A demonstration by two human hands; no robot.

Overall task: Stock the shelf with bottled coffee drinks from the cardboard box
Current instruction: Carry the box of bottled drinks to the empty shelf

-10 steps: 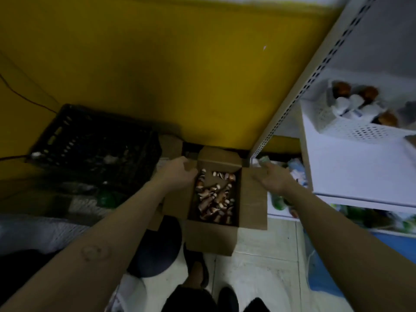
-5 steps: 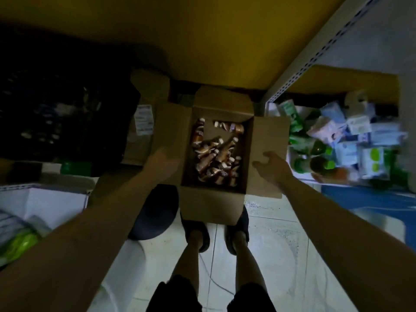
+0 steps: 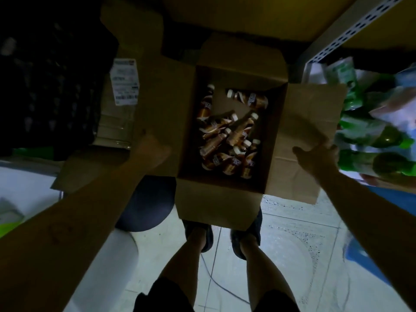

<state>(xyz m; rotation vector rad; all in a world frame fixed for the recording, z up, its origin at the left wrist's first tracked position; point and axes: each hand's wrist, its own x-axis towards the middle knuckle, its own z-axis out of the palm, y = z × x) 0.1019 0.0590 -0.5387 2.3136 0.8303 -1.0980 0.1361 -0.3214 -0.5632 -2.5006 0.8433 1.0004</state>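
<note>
An open cardboard box [image 3: 216, 199] stands on the floor just beyond my feet, all its flaps folded out. Several brown bottled coffee drinks [image 3: 227, 136] with white caps lie jumbled inside it. My left hand [image 3: 153, 152] holds the near corner of the left flap. My right hand [image 3: 319, 158] grips the outer edge of the right flap, thumb on top. The shelf unit's perforated upright [image 3: 346, 30] rises at the upper right; its lowest level holds green and white packaged goods [image 3: 378, 140].
A black crate [image 3: 51, 86] and a second, labelled carton [image 3: 123, 86] sit to the left of the box. A dark round stool [image 3: 148, 206] is beside my left foot. A thin cable [image 3: 216, 282] runs across the tiled floor between my legs.
My view has tilted down from the upper shelf to the floor. The box now sits closer, against my feet, and both hands have slid from the far ends of the side flaps to their near parts.
</note>
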